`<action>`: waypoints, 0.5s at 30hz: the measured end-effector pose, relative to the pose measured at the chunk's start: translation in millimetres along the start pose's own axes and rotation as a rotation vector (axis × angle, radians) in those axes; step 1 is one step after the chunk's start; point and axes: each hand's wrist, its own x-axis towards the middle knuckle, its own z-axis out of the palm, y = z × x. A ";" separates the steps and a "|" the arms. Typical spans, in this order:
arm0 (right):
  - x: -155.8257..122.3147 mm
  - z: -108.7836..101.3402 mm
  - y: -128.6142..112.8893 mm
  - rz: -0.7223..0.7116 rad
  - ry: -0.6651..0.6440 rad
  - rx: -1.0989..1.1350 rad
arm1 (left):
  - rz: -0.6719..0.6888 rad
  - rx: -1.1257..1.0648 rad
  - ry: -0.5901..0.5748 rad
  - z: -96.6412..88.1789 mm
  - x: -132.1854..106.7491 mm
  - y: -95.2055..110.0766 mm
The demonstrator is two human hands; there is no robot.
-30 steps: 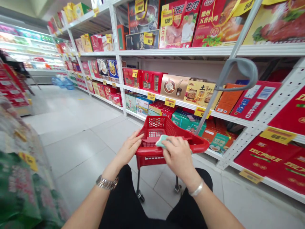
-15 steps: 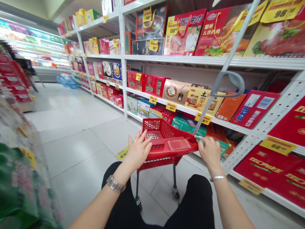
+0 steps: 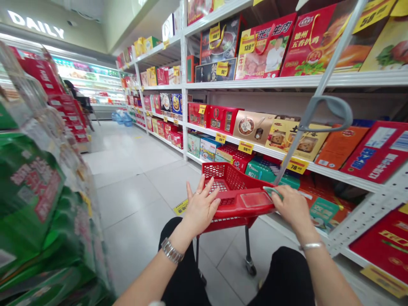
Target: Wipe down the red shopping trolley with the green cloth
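From where I stand, with twelve o'clock straight ahead of the person, the red shopping cart [image 3: 213, 169] sits at twelve, just past the bent knees, its handle [image 3: 244, 209] turned toward them. The left hand [image 3: 198, 209] is at eleven, over the handle's nine o'clock end, fingers fanned well apart; I can't tell whether the palm presses down. The right hand [image 3: 292, 207] is at one, its fingers pinching a pale green cloth [image 3: 273, 192] against the handle's three o'clock end. A metal watch [image 3: 172, 250] circles the left wrist, a silver bangle [image 3: 311, 246] the right.

A slanting pole [image 3: 290, 151] with a grey loop [image 3: 307, 114] rises from the cart's side at one o'clock. Shelves [image 3: 216, 86] of boxed goods run from twelve round to three, the near boxes wearing yellow price tags [image 3: 246, 147]. Green bags [image 3: 35, 187] are heaped at nine to ten. Away at eleven, another person [image 3: 70, 88] is partly hidden behind red boxes [image 3: 68, 114], with white lettering [image 3: 35, 24] reading "DAILY" overhead.
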 end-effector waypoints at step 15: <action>-27.2 -8.8 -36.1 -0.126 0.110 0.107 | -0.295 0.037 0.114 -20.9 0.9 -68.1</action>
